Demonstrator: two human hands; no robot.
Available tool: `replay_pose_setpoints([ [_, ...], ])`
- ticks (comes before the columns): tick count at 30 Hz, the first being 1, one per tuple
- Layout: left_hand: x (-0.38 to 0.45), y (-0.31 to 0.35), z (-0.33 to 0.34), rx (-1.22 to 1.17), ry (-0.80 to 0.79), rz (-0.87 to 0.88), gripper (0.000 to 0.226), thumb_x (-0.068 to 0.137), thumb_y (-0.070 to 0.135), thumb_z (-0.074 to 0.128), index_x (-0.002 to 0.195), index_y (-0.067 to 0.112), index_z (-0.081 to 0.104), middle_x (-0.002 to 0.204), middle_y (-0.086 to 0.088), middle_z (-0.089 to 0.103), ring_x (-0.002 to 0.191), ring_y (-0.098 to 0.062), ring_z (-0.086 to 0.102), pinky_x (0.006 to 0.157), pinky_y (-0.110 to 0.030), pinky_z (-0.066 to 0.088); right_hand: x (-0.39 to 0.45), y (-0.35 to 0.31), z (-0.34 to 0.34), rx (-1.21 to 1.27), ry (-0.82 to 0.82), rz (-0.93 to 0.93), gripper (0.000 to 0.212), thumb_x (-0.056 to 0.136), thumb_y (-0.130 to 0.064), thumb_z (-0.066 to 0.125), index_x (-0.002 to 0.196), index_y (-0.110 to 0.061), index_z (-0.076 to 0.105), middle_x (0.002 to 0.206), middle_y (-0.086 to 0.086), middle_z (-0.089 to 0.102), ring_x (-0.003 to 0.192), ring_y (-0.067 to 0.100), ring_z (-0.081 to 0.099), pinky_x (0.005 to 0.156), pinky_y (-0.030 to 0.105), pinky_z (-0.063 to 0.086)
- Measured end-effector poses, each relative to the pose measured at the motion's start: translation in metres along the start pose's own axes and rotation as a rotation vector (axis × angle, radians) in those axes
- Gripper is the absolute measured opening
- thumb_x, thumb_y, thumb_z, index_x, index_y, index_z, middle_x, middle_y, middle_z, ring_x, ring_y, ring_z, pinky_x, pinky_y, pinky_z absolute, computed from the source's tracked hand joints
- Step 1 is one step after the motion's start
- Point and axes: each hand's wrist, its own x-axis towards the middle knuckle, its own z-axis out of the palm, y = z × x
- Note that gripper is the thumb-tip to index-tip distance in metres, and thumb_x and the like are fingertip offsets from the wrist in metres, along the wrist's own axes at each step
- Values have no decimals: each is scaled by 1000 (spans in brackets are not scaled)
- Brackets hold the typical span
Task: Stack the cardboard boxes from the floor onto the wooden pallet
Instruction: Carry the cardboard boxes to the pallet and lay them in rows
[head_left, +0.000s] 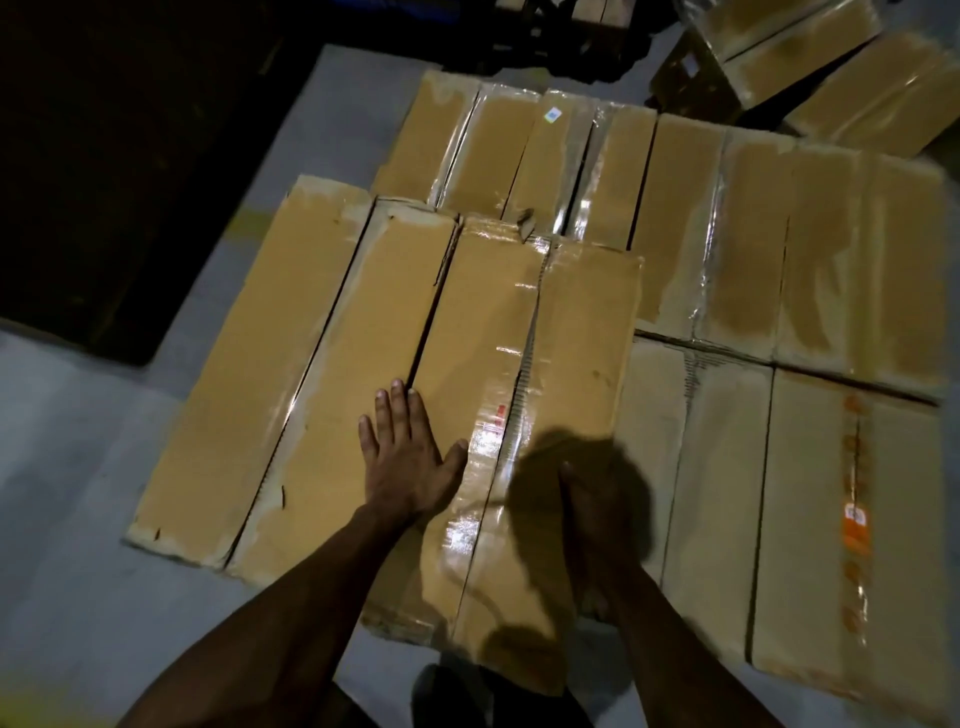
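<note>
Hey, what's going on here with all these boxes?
A person is stacking long brown taped cardboard boxes into flat layers. The left hand lies open and flat on the upper layer of boxes, near its front edge. The right hand, in shadow, rests on the same layer's rightmost box. More boxes wait on the grey floor behind. No pallet is visible.

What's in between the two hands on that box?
In the head view, between the left hand and right hand lies the box top's shiny clear tape strip over its seam, partly shadowed.
</note>
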Motion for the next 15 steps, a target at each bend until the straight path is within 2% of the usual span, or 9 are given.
replay_pose_setpoints([
  [2,1,-2,0,1,-2,10,98,88,73,16,157,8,-13,162,-9,-29,147,-24,-30,119,-47,-16,1,0,1,-8,27,-25,16,102,-4,52,104,-14,65,90,-8,70,82,1,63,78,11,48],
  [4,1,-4,-3,8,-37,17,100,87,74,17,156,8,-14,161,-9,-30,147,-24,-31,118,-46,-18,6,6,1,-57,43,-33,11,102,-21,59,105,-15,67,96,-5,68,90,10,64,86,23,49],
  [6,3,-5,-7,15,-78,29,104,84,75,18,156,8,-15,161,-10,-30,147,-25,-31,118,-45,-17,20,20,4,-69,-1,18,42,94,-51,63,117,-17,66,110,-1,70,103,19,66,97,42,52],
  [7,3,-5,-11,23,-97,41,105,83,74,20,156,8,-14,161,-10,-29,148,-26,-29,118,-45,-16,30,34,4,-62,-10,35,63,84,-71,62,123,-21,63,113,-3,70,106,21,67,98,49,52],
  [9,3,-8,-20,51,-123,77,105,84,72,26,157,6,-11,163,-11,-24,151,-28,-22,120,-44,-10,46,56,7,-54,-15,49,95,64,-94,55,133,-29,54,120,-1,68,111,26,66,98,57,51],
  [10,2,-11,-25,71,-132,97,102,88,69,32,157,6,-8,164,-13,-21,152,-30,-18,122,-44,-7,33,43,5,-59,-24,73,97,66,-92,55,141,-30,47,128,2,65,116,31,63,101,58,48],
  [12,-4,-20,-31,113,-137,134,95,96,59,44,158,4,-3,165,-13,-16,153,-31,-13,123,-42,-1,7,20,3,-70,1,99,89,83,-71,62,153,-22,34,144,9,54,129,37,53,110,56,41],
  [13,-10,-26,-32,133,-140,144,93,98,55,46,158,4,-2,165,-13,-16,153,-31,-12,123,-42,1,0,18,3,-70,12,91,87,88,-61,64,155,-17,31,148,13,50,133,39,49,112,52,39],
  [15,-29,-39,-28,170,-162,156,91,99,54,46,159,6,-2,165,-12,-17,153,-31,-12,123,-43,2,-14,24,5,-95,35,63,87,89,-57,66,154,-11,32,149,16,48,134,40,48,113,47,40],
])
